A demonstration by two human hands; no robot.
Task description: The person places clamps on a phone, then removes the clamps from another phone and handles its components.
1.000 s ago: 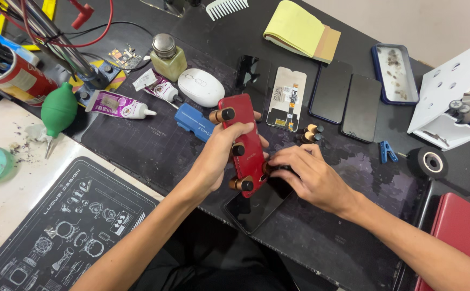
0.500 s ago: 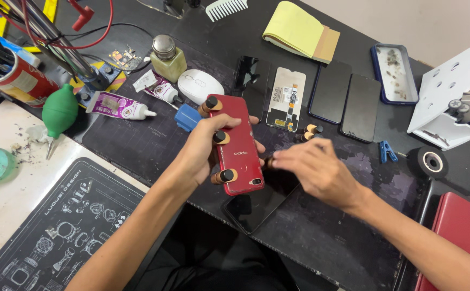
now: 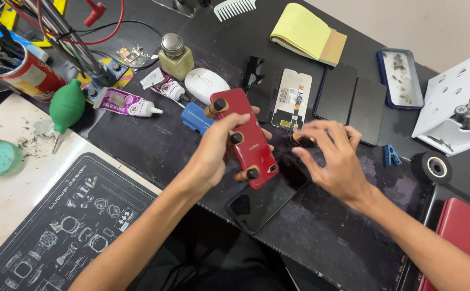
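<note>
The left hand gripped a red phone, holding it tilted just above the dark table, fingers wrapped round its far edge and thumb on the near side. Three small brown clamps were pinched along the phone's left edge. The right hand hovered just beside the phone with its fingers spread and curved, the fingertips closing on another brown clamp that sat on the table; whether it was truly gripped could not be told. Below the phone lay a black glass panel flat on the table. Behind the phone were a white mouse, a blue block and a phone screen part lying face down, with two dark panels next to it. A tube of glue and a green rubber blower lay off to the left.
</note>
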